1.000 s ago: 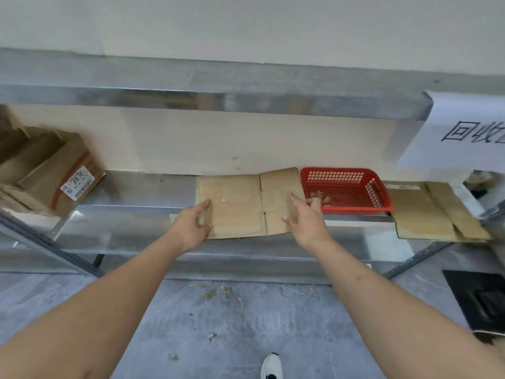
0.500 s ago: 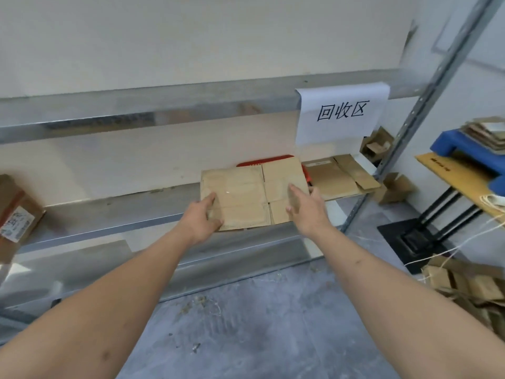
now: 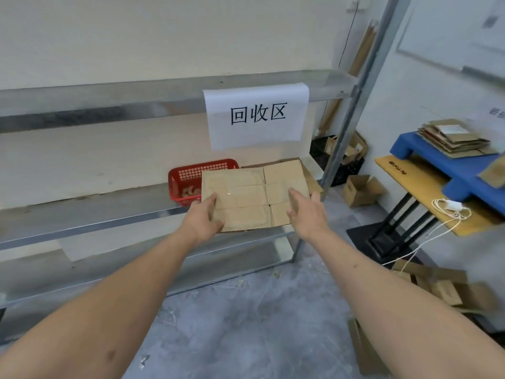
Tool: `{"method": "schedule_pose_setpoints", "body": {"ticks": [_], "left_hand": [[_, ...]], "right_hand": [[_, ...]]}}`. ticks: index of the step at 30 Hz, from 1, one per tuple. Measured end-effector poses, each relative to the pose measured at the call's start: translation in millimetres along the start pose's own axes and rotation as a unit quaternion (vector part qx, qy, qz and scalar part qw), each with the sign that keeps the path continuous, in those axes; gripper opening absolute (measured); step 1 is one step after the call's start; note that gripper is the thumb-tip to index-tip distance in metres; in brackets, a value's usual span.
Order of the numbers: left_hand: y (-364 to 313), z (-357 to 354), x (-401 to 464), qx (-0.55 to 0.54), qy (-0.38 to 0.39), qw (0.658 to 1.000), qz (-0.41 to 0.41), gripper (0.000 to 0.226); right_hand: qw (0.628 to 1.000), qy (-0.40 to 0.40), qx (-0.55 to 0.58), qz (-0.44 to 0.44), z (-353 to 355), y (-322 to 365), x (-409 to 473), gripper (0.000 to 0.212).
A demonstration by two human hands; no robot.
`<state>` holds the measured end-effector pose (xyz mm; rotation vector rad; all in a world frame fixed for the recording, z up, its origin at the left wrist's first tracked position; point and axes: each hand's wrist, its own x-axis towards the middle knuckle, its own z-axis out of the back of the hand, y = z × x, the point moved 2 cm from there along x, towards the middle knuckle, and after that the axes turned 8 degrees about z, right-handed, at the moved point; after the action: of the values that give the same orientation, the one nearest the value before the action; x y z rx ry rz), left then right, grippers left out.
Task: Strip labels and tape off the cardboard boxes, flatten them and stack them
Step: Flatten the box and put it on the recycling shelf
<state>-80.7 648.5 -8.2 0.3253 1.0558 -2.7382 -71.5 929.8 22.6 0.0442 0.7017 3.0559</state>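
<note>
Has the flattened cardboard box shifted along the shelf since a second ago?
Yes. The flattened cardboard box has moved right: it lay left of the red basket, now it overlaps the basket's right side.

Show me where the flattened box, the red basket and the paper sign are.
flattened box [image 3: 246, 192], head view, on its top face left of the centre crease.
red basket [image 3: 185, 173], head view, on its mesh back wall.
paper sign [image 3: 257, 132], head view, on the blank area under the characters.
</note>
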Motion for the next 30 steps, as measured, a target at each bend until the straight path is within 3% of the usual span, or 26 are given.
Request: {"method": "schedule_pose_setpoints", "body": {"ticks": [11,19,24,30], "left_hand": [[-83.8,-83.7,70.6,0.02,0.01,0.999,0.036,0.088],[-111.8,-121.1,161.5,0.017,0.029,0.998,0.054,0.083],[-110.4,-142.8,206.9,0.028,0.037,0.994,0.096,0.079],[-114.8,-168.2,234.7,0.089,0.037,0.987,0.126,0.056]], "right_hand": [[1.0,0.012,-0.018,0.011,16.6,-108.8,93.1,0.052],[0.999,0.026,-0.047,-0.003,-1.6,-148.5,185.2,0.048],[0.997,0.047,-0.061,0.004,-27.5,-156.3,237.4,0.058],[0.994,0.078,-0.062,0.034,-55.4,-175.1,276.7,0.048]]}}
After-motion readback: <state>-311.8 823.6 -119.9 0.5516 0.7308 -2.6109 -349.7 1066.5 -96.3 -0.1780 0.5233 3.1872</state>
